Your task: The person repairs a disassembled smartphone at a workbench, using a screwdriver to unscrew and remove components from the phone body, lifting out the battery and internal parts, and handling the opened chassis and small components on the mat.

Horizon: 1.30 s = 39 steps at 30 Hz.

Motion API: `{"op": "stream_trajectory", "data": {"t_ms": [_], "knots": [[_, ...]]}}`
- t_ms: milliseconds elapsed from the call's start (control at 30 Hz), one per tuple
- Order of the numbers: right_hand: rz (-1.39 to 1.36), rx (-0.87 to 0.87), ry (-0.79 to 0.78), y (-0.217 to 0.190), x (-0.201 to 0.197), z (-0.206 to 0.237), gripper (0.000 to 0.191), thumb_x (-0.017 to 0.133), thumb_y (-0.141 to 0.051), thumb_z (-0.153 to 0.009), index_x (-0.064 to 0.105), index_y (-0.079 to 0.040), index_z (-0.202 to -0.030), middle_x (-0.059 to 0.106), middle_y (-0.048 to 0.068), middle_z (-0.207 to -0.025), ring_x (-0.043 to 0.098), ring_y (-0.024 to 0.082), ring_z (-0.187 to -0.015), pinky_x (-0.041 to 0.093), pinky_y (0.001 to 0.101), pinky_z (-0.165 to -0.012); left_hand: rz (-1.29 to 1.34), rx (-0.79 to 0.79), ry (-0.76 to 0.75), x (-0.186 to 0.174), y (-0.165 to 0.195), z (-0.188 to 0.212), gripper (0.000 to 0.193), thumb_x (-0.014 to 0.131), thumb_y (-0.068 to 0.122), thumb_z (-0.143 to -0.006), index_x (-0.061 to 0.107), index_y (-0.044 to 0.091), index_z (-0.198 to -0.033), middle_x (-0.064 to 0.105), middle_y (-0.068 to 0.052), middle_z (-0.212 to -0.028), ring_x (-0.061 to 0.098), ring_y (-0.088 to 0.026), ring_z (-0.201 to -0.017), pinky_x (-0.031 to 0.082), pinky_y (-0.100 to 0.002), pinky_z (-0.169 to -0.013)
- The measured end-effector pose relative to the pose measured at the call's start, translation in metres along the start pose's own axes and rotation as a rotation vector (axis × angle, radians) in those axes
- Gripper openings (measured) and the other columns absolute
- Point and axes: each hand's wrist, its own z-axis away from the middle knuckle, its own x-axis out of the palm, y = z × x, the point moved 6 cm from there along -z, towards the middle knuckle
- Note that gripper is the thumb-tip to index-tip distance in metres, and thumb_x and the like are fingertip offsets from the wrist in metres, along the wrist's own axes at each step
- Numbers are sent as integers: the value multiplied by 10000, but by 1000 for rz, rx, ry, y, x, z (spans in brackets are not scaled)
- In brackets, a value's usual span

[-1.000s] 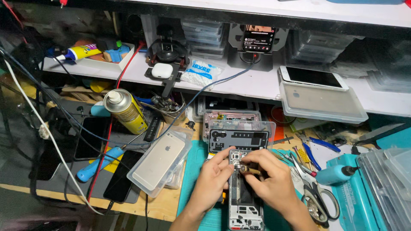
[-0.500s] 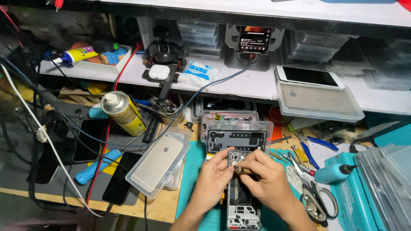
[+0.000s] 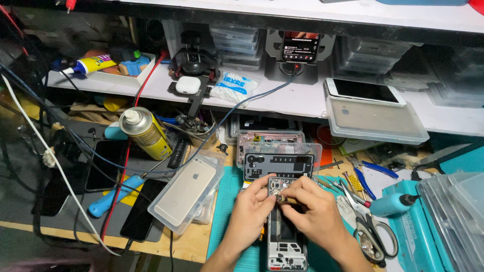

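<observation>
An opened smartphone with its back cover off (image 3: 286, 236) is lying lengthwise on a teal work mat (image 3: 224, 211) on the tabletop, directly under both hands. Its pale metal frame is showing a dark inner cavity, a camera block at the top end and white patterned parts at the bottom end. The left hand (image 3: 250, 214) is curling over the phone's left upper edge, thumb and fingertips pinching toward the camera area. The right hand (image 3: 315, 211) is closing its fingers around a small brass-coloured tool tip (image 3: 280, 199), pressing it at the phone's top; what exactly sits under the tip cannot be made out. Just beyond the hands, a clear plastic case holding a dark phone panel (image 3: 278, 162) is resting. Right of the right hand, black-handled scissors (image 3: 370, 232) are lying.
</observation>
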Motion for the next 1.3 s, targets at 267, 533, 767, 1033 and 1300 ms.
{"op": "stream_trajectory", "data": {"t_ms": [267,533,767,1033,1300], "knots": [[-43,194,110,7,-12,3,279,809,-47,-707,775,-37,-984,672,35,-840,549,127,-587,400,242,-496,-4,-12,24,1,9,2,485,509,-56,-977,455,-64,-1458,712,-167,-1233,692,-146,-1068,564,-254,-894],[-404,278,187,24,-3,9,672,830,11,-718,601,-2,-1350,607,83,-1252,647,139,-1084,577,257,-830,-76,-25,62,4,14,2,484,516,-46,-976,468,-33,-1458,725,-155,-1228,678,-117,-987,518,-212,-720],[-720,498,85,52,19,17,651,768,51,-773,543,59,-1383,716,137,-1196,681,154,-1072,543,296,-923,-32,21,34,9,17,4,475,501,-68,-975,462,-47,-1448,712,-170,-1246,683,-153,-1081,545,-257,-872],[-674,485,104,55,21,16,559,775,36,-782,604,63,-1313,730,106,-1150,682,139,-1043,539,287,-914,-41,55,16,12,19,6,470,488,-84,-976,456,-50,-1443,693,-176,-1276,672,-174,-1153,543,-289,-976],[-678,433,102,52,20,13,482,765,33,-794,631,59,-1256,730,97,-1127,681,129,-1033,540,276,-912,-31,39,4,16,18,5,487,484,-81,-980,454,-46,-1465,691,-176,-1266,683,-162,-1123,547,-274,-946]]}}
